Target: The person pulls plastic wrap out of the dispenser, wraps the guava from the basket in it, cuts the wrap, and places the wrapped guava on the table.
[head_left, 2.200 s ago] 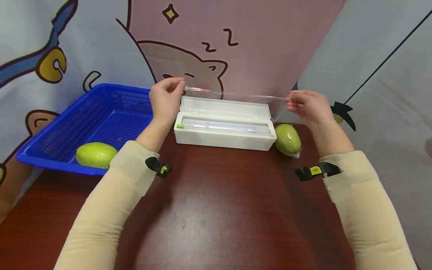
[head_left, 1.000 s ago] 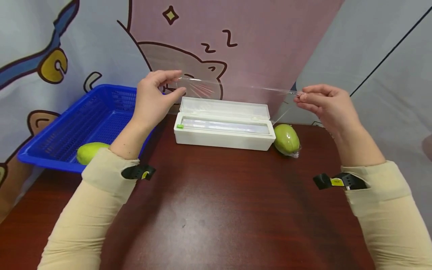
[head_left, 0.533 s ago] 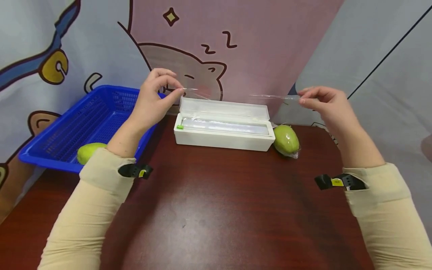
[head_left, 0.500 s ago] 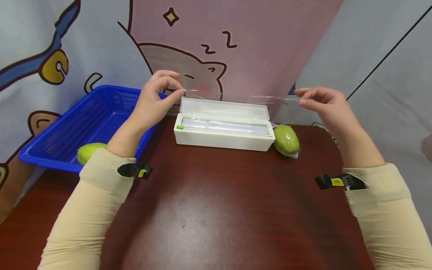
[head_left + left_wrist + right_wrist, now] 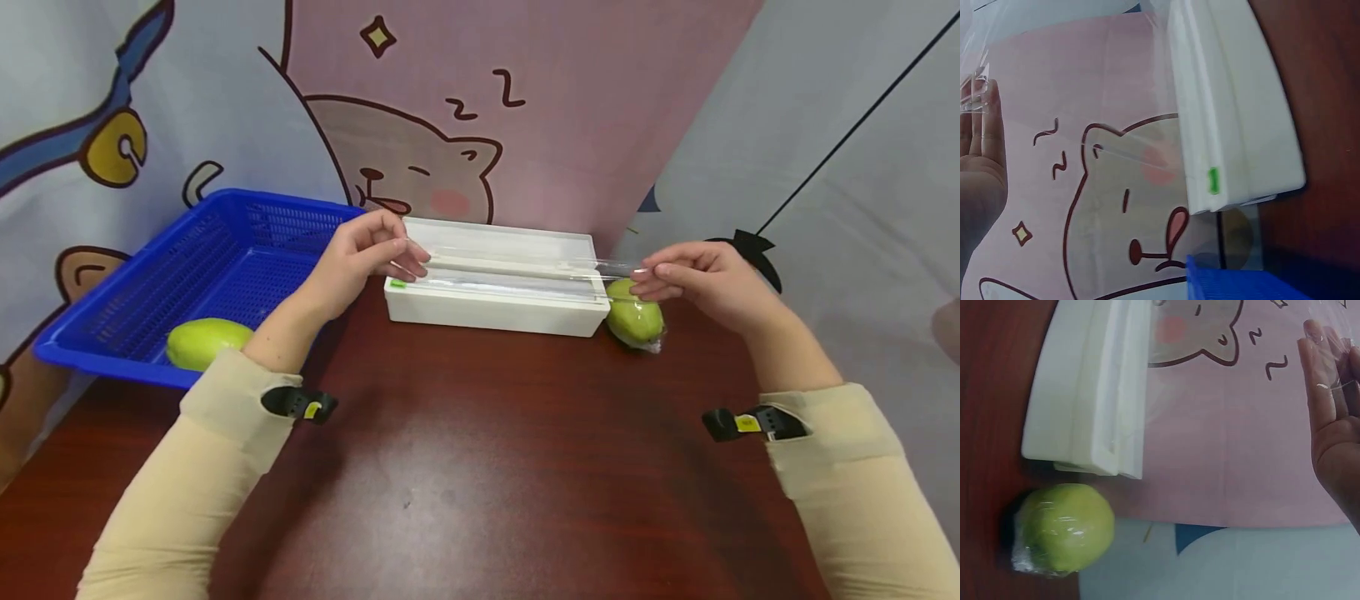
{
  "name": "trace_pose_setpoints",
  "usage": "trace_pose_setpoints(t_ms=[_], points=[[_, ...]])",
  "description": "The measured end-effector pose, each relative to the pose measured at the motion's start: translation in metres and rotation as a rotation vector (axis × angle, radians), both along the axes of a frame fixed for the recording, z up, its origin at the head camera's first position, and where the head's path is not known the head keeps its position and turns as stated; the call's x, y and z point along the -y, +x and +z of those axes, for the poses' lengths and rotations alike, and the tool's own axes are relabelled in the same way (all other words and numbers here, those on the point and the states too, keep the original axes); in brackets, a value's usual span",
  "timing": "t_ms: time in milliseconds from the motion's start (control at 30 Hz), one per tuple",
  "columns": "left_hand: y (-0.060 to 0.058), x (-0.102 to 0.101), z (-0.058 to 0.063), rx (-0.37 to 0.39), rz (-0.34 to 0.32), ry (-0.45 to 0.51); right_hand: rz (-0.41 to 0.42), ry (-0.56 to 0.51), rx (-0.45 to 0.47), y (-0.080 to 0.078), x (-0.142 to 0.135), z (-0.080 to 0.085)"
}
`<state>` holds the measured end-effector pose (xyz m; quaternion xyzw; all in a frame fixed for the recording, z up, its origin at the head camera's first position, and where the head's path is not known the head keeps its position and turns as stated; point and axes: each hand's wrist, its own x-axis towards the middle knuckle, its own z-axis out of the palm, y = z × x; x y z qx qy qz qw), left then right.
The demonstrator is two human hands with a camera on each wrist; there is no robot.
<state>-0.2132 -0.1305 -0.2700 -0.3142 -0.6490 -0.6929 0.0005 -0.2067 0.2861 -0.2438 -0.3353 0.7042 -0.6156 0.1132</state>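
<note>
A sheet of cling film (image 5: pixel 617 267) is stretched between both hands, low over a long white cling film dispenser box (image 5: pixel 495 312) whose lid (image 5: pixel 510 237) stands up at the back. My left hand (image 5: pixel 367 258) pinches the film's left end above the box's left end, by the green cutter slide (image 5: pixel 397 283). My right hand (image 5: pixel 701 279) pinches the right end, just above and right of a green fruit (image 5: pixel 635 321) wrapped in film. In the right wrist view, film clings over the fingers (image 5: pixel 1319 387) of my right hand, and the wrapped fruit (image 5: pixel 1069 528) sits beside the box.
A blue plastic basket (image 5: pixel 112 367) stands at the left with an unwrapped green fruit (image 5: pixel 206 343) inside. Under everything is a dark red-brown table (image 5: pixel 480 458). A printed cloth with a cartoon bear (image 5: pixel 420 158) hangs close behind the box.
Both hands have come down from above the raised lid to the level of the box, bringing the film lower and over it. The box and both fruits stay where they were.
</note>
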Motion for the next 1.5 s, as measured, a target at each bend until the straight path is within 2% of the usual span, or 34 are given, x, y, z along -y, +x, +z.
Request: trace_pose_setpoints(t_ms=[67,167,367,600,700,933,1167,1367,1500], points=[[0.002,0.001,-0.005,0.039,-0.006,-0.007,0.055,-0.017,0.013,0.000,0.001,-0.004],[0.004,0.001,-0.013,0.102,-0.010,-0.031,0.095,-0.035,0.040,0.001,0.002,-0.011],[0.008,0.002,-0.030,0.209,-0.016,-0.086,0.090,0.001,0.092,0.005,0.001,-0.028],[0.016,0.006,-0.048,0.295,-0.095,-0.164,0.131,0.063,0.167,0.015,-0.001,-0.051],[0.019,0.007,-0.057,0.328,-0.110,-0.196,0.118,0.112,0.196,0.020,-0.002,-0.062],[0.024,0.011,-0.079,0.409,-0.160,-0.241,0.152,0.170,0.264,0.028,0.000,-0.089],[0.028,0.014,-0.098,0.411,-0.219,-0.296,0.178,0.246,0.299,0.037,-0.001,-0.114],[0.031,0.015,-0.108,0.339,-0.266,-0.393,0.156,0.335,0.240,0.040,-0.002,-0.127],[0.033,0.015,-0.112,0.341,-0.281,-0.402,0.138,0.370,0.231,0.041,-0.001,-0.133]])
